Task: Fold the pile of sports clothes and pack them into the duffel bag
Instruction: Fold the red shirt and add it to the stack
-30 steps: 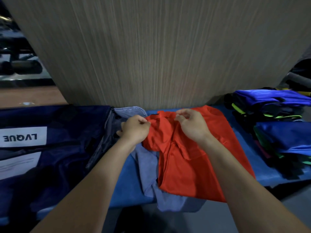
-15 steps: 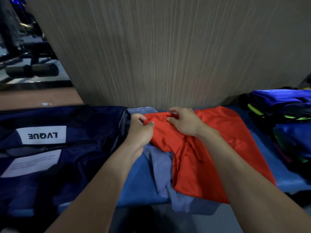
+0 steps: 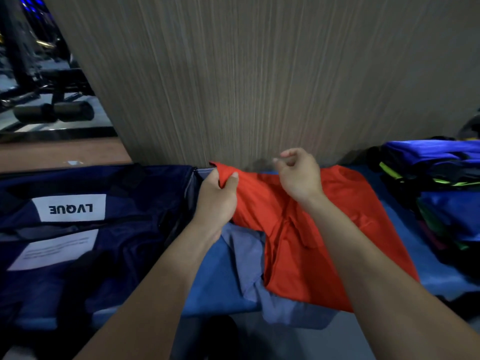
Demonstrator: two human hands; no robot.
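That red shirt on the bench looks thin, floppy and slippery, so take it by the hems. Your left hand pinches its far corner by the bag; your right hand hovers loosely curled, holding nothing.

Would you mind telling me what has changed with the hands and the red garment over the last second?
The right hand has let go of the red garment and lifted off it, fingers loosely curled, holding nothing. The left hand keeps its grip on the garment's left corner, now raised slightly. The grey-blue garment beneath, the duffel bag and the folded pile lie as before.
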